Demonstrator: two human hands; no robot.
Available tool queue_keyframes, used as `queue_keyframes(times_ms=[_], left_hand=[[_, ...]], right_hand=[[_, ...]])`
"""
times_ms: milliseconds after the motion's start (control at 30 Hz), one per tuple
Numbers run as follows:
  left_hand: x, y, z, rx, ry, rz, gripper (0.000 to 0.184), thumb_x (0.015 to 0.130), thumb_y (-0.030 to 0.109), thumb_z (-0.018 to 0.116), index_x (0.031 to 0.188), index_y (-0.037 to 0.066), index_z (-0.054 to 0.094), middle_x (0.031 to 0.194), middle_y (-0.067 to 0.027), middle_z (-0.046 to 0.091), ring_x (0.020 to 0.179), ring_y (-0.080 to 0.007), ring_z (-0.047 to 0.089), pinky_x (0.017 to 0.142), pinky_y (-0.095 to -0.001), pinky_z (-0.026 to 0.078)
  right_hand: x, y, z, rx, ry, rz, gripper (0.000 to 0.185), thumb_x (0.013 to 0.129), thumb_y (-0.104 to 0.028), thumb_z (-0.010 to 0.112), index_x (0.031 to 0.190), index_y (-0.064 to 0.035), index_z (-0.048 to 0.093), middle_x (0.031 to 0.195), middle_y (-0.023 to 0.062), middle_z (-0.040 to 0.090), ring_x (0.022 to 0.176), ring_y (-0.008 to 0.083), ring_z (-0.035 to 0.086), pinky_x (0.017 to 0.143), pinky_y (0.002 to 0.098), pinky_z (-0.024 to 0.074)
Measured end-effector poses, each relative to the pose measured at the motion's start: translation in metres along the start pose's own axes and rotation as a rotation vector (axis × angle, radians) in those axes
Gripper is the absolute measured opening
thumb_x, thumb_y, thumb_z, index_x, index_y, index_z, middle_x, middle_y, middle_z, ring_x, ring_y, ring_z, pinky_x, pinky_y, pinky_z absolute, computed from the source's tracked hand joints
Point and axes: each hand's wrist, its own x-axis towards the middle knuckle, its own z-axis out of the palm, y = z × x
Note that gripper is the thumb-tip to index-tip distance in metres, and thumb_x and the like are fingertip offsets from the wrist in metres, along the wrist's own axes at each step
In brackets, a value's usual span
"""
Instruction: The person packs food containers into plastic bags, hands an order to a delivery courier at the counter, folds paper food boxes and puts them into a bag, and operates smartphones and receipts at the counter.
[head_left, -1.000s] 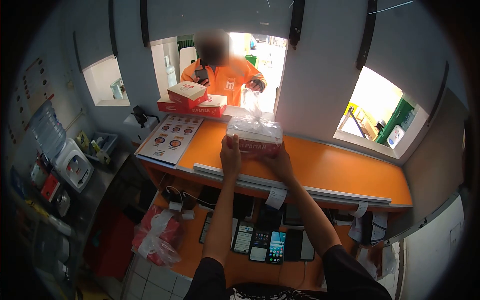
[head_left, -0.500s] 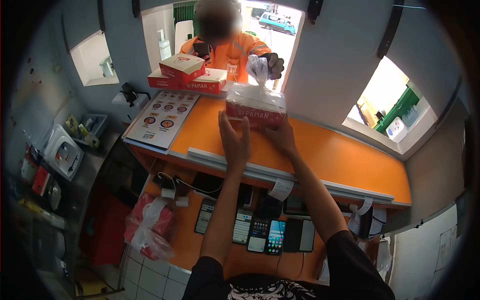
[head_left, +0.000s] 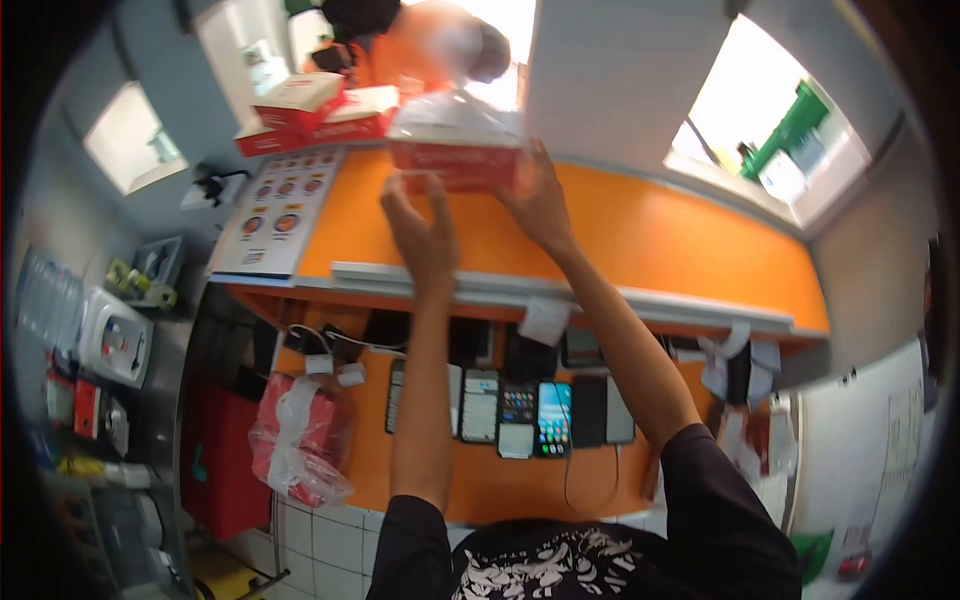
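A red and white box [head_left: 455, 150] in a clear plastic bag is above the far edge of the orange counter [head_left: 640, 230], blurred. My left hand [head_left: 425, 225] is at its lower left corner, fingers apart and palm toward it. At its right side is my right hand [head_left: 540, 200], fingers spread along the lower corner. Beyond the box, a person in orange has a dark-gloved hand [head_left: 488, 55] by the top of the bag.
Red and white boxes [head_left: 300, 100] are stacked at the window, behind a menu sheet [head_left: 275, 215]. Several phones [head_left: 554, 415] lie on the lower shelf, right of a bagged red package [head_left: 300, 440]. A water dispenser [head_left: 115, 335] stands left.
The view has tilted down. The bagged box has moved away from me toward the window, and my left hand's fingers have opened from its side. The person's gloved hand has closed in on the bag top.
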Motion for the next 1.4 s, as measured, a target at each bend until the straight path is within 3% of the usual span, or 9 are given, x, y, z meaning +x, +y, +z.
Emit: queue_keyframes(times_ms=[133,267,333,400,433,500,633,867,1400], left_hand=[[-0.001,-0.012,0.003,0.026,0.063,0.100,0.051,0.097,0.039,0.058,0.122,-0.004,0.052,0.118,-0.0206,0.054,0.112,-0.0342,0.054,0.100,-0.0426,0.042],[-0.034,0.008,-0.011,-0.162,0.022,0.171,0.035,0.100,0.030,0.056,0.113,-0.002,0.054,0.112,-0.0144,0.055,0.105,-0.0234,0.055,0.090,-0.0356,0.046],[-0.091,0.026,-0.027,-0.157,-0.017,0.144,0.025,0.102,0.023,0.051,0.106,-0.001,0.054,0.106,-0.0108,0.054,0.097,-0.0181,0.054,0.081,-0.0329,0.045],[-0.183,0.047,-0.045,-0.197,-0.110,-0.052,0.013,0.099,0.014,0.050,0.100,0.001,0.053,0.094,-0.0082,0.052,0.085,-0.0166,0.051,0.073,-0.0337,0.043],[-0.233,0.041,-0.056,-0.090,-0.202,0.158,0.010,0.094,0.009,0.055,0.099,0.001,0.054,0.094,-0.0095,0.054,0.086,-0.0195,0.053,0.077,-0.0354,0.043],[-0.341,0.040,-0.090,-0.018,-0.536,-0.107,0.013,0.088,0.007,0.061,0.100,0.003,0.057,0.099,-0.0138,0.058,0.094,-0.0294,0.055,0.085,-0.0407,0.043],[-0.455,0.022,-0.164,0.240,-0.624,-0.160,0.017,0.090,0.016,0.063,0.099,0.003,0.058,0.100,-0.0129,0.057,0.099,-0.0314,0.051,0.088,-0.0436,0.039],[-0.474,-0.003,-0.197,0.536,-0.769,-0.151,0.019,0.094,0.021,0.058,0.100,0.002,0.056,0.099,-0.0133,0.056,0.095,-0.0312,0.050,0.084,-0.0439,0.038],[-0.476,0.001,-0.191,0.585,-0.757,-0.147,0.022,0.092,0.025,0.061,0.096,0.004,0.057,0.098,-0.0107,0.057,0.093,-0.0298,0.050,0.084,-0.0428,0.036]], right_hand=[[-0.064,-0.084,-0.142,0.526,-0.352,0.398,0.022,0.087,-0.011,0.070,0.104,0.0002,0.062,0.100,0.0121,0.069,0.092,0.0237,0.068,0.082,0.0337,0.0529],[-0.213,-0.084,-0.208,0.532,-0.930,0.440,0.013,0.086,-0.008,0.067,0.096,-0.0001,0.064,0.087,0.0140,0.068,0.077,0.0279,0.069,0.071,0.0367,0.0549],[-0.276,-0.020,-0.208,0.292,-0.832,0.587,0.017,0.085,-0.009,0.067,0.102,-0.0037,0.064,0.093,0.0175,0.067,0.084,0.0325,0.068,0.076,0.0401,0.0546],[-0.280,0.033,-0.214,0.021,-0.728,0.711,0.034,0.086,-0.019,0.068,0.117,-0.0079,0.062,0.123,0.0234,0.059,0.117,0.0343,0.057,0.094,0.0469,0.0469],[-0.280,0.057,-0.210,-0.051,-0.738,0.609,0.037,0.086,-0.024,0.068,0.120,-0.0097,0.061,0.129,0.0231,0.055,0.123,0.0366,0.051,0.097,0.0508,0.0428],[-0.286,0.091,-0.203,-0.190,-0.747,0.401,0.044,0.087,-0.032,0.066,0.126,-0.0132,0.061,0.141,0.0226,0.045,0.135,0.0411,0.038,0.105,0.0586,0.0347],[-0.293,0.102,-0.185,-0.335,-0.877,0.215,0.053,0.087,-0.046,0.062,0.132,-0.0168,0.058,0.148,0.0210,0.034,0.142,0.0435,0.025,0.110,0.0683,0.0203],[-0.305,0.100,-0.172,-0.347,-0.862,0.279,0.058,0.090,-0.055,0.056,0.131,-0.0146,0.058,0.151,0.0220,0.029,0.143,0.0449,0.021,0.109,0.0724,0.0146],[-0.334,0.077,-0.177,-0.338,-0.756,0.393,0.057,0.090,-0.053,0.055,0.133,-0.0153,0.057,0.154,0.0244,0.027,0.144,0.0454,0.022,0.110,0.0708,0.0151]])
